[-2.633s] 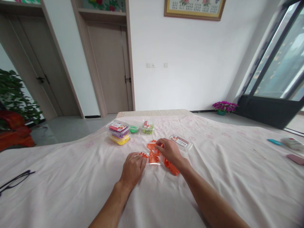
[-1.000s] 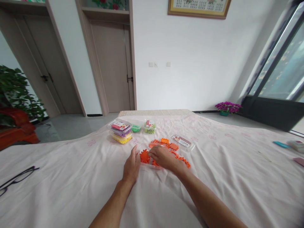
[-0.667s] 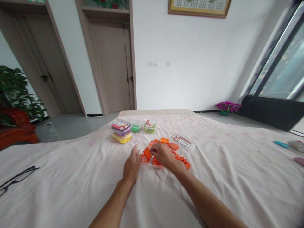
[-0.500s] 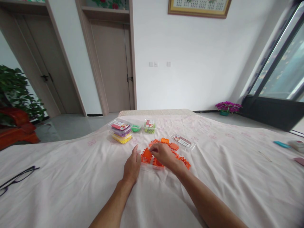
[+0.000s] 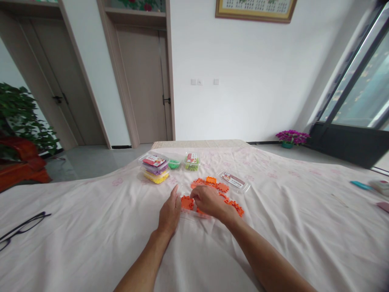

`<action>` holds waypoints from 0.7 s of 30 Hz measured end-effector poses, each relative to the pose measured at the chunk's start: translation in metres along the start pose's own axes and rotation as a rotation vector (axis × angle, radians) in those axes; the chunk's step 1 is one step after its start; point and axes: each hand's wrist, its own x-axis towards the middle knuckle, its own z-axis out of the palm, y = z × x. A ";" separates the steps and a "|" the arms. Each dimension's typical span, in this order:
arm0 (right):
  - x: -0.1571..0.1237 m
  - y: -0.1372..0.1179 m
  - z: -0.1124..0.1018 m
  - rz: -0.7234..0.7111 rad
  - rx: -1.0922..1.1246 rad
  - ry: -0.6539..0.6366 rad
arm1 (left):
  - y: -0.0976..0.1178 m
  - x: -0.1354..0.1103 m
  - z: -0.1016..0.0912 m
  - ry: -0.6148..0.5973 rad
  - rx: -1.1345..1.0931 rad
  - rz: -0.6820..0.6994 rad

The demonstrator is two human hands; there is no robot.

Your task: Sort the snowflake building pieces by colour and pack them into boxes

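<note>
My left hand [image 5: 169, 211] stands with its fingers stretched out against the left side of a clear plastic box [image 5: 202, 215]. Inside that box lies a flat orange puzzle piece [image 5: 187, 202] with notched edges, and more orange shows under my right hand. My right hand [image 5: 207, 199] is over the box with curled fingers, its fingertips just right of that piece; whether they pinch anything is hidden. Around the hand are loose orange pieces [image 5: 223, 187], with several more behind it and to its right.
A clear lid [image 5: 233, 181] with a label lies behind the pieces at right. Farther back stand stacked boxes of purple and yellow pieces [image 5: 154, 167], a green-filled box [image 5: 174, 164] and a lime-green one [image 5: 191, 162]. Eyeglasses [image 5: 26, 227] rest far left on the cloth.
The orange piece that was tilted at my right fingertips now lies flat in the box. My right hand has shifted slightly down; the left has barely moved.
</note>
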 end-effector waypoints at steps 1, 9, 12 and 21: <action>-0.001 -0.001 -0.002 0.013 -0.032 -0.035 | -0.001 0.000 0.000 0.000 -0.004 0.002; -0.002 -0.004 0.001 -0.103 -0.090 -0.167 | -0.003 0.001 0.002 0.004 -0.040 0.026; -0.002 -0.002 0.003 -0.085 -0.062 -0.159 | -0.003 0.001 0.002 0.007 -0.046 0.027; -0.001 0.038 -0.032 0.177 0.107 0.152 | 0.000 -0.001 -0.001 -0.006 -0.026 0.136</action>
